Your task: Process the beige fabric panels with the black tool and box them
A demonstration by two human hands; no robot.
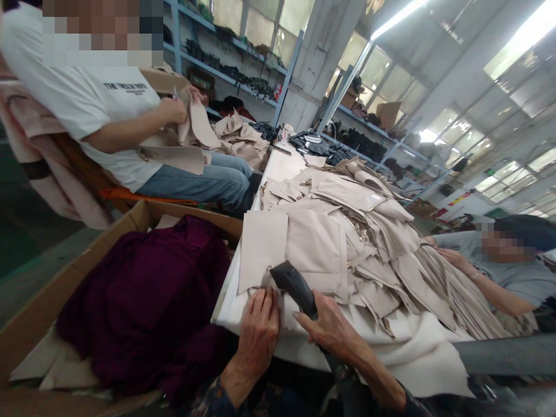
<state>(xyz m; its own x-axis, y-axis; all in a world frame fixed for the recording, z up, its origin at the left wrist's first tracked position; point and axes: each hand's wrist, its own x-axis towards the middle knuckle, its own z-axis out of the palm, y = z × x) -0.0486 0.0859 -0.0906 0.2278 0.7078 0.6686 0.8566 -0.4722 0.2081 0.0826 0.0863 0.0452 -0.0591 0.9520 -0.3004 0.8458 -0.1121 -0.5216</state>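
Observation:
A flat beige piece [313, 240] with a pocket-like panel lies near the table's front edge, small metal fittings along it. At its lower left edge my left hand [258, 324] is closed, fingers together and bent over the material; the fingertips are partly hidden. My right hand [332, 324] is wrapped round a black handheld tool with a wide, flat nozzle [295, 284]. The nozzle end is just above the beige piece, beside my left fingers. Whether it touches the material I cannot tell.
Beige pieces [382, 231] are heaped over the white table [278, 168]. On the left, a cardboard box [73, 269] holds dark purple cloth [147, 295]. One person [130, 133] sits at left handling beige pieces; another person [504, 278] works at right. Loaded shelves [234, 43] stand behind.

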